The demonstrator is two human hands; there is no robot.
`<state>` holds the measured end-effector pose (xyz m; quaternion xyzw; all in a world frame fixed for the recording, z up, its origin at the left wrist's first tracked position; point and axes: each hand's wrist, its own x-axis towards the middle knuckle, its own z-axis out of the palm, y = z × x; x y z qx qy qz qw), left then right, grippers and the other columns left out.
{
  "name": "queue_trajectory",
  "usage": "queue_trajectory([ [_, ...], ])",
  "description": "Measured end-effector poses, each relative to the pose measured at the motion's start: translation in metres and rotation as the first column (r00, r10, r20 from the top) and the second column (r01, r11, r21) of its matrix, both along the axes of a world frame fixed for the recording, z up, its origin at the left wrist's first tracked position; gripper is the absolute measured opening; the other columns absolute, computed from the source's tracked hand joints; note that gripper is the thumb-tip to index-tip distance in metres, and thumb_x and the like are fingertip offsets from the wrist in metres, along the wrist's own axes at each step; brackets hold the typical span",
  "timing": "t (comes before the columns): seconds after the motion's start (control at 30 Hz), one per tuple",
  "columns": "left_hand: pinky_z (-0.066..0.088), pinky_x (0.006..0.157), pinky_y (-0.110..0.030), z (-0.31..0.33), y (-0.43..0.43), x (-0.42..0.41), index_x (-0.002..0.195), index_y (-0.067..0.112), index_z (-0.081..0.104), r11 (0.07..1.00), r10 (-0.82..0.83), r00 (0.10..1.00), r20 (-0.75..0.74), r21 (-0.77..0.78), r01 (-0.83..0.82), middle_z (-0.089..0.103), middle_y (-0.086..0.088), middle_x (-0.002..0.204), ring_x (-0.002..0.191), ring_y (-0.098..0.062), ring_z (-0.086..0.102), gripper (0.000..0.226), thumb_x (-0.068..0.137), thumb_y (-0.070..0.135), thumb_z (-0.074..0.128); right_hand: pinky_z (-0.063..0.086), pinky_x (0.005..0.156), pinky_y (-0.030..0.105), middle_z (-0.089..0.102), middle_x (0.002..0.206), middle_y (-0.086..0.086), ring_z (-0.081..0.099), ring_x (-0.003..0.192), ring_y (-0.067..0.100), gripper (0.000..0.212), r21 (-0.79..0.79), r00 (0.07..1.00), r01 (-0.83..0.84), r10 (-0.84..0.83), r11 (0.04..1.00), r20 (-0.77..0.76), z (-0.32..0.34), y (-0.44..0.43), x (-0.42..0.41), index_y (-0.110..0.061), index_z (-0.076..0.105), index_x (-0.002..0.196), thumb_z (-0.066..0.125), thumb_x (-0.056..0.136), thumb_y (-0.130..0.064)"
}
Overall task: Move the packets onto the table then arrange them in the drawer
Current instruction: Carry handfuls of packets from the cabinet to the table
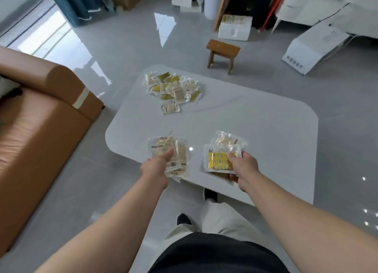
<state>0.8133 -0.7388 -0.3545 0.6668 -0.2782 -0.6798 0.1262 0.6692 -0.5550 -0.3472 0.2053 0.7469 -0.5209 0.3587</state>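
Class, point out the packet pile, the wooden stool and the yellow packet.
packet pile [173,88]: head view, middle of heap.
wooden stool [224,47]: head view, seat top.
yellow packet [217,161]: head view, printed face.

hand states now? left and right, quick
Left hand: holding a stack of pale packets over the table.
Right hand: holding a stack with a yellow packet on top.

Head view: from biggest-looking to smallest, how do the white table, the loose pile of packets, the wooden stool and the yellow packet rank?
1. white table
2. pile of packets
3. wooden stool and yellow packet: they look alike. The packet, gripped in the right hand, is much nearer the camera, so they are unranked.
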Motion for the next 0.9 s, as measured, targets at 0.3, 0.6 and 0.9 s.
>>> queue_trajectory([
  [0.3,0.055,0.094,-0.046,-0.004,-0.07,-0.148,0.134,0.008,0.054,0.999,-0.007,0.999,0.043,0.036,0.005,0.069,-0.01,0.119,0.107,-0.033,0.068,0.098,0.048,0.023,0.099,0.049,0.066,0.034,0.068,0.091,0.0,0.064,0.077,0.019,0.011,-0.004,0.999,-0.043,0.043,0.999,0.012,-0.029,-0.093,-0.157,-0.023,0.066,0.11,0.063,0.099,-0.02],
  [0.6,0.061,0.074,-0.037,-0.059,-0.154,-0.28,0.114,0.012,0.067,0.989,-0.084,0.995,0.055,0.123,0.077,0.077,-0.005,0.1,0.081,-0.025,0.076,0.049,0.071,0.015,0.091,0.041,0.056,0.028,0.063,0.088,0.0,0.056,0.072,0.017,0.012,0.099,0.983,-0.181,0.184,0.979,-0.026,-0.086,-0.189,-0.292,-0.021,0.064,0.113,0.059,0.101,-0.021],
  [0.9,0.061,0.082,-0.041,-0.198,-0.232,-0.371,0.128,0.013,0.059,0.977,-0.141,0.977,0.162,0.185,0.111,0.072,-0.005,0.112,0.093,-0.028,0.073,0.091,0.049,0.03,0.1,0.041,0.053,0.027,0.058,0.086,-0.005,0.053,0.068,0.012,0.015,0.187,0.917,-0.393,0.399,0.9,0.007,-0.21,-0.286,-0.381,-0.024,0.057,0.116,0.058,0.102,-0.019],
])
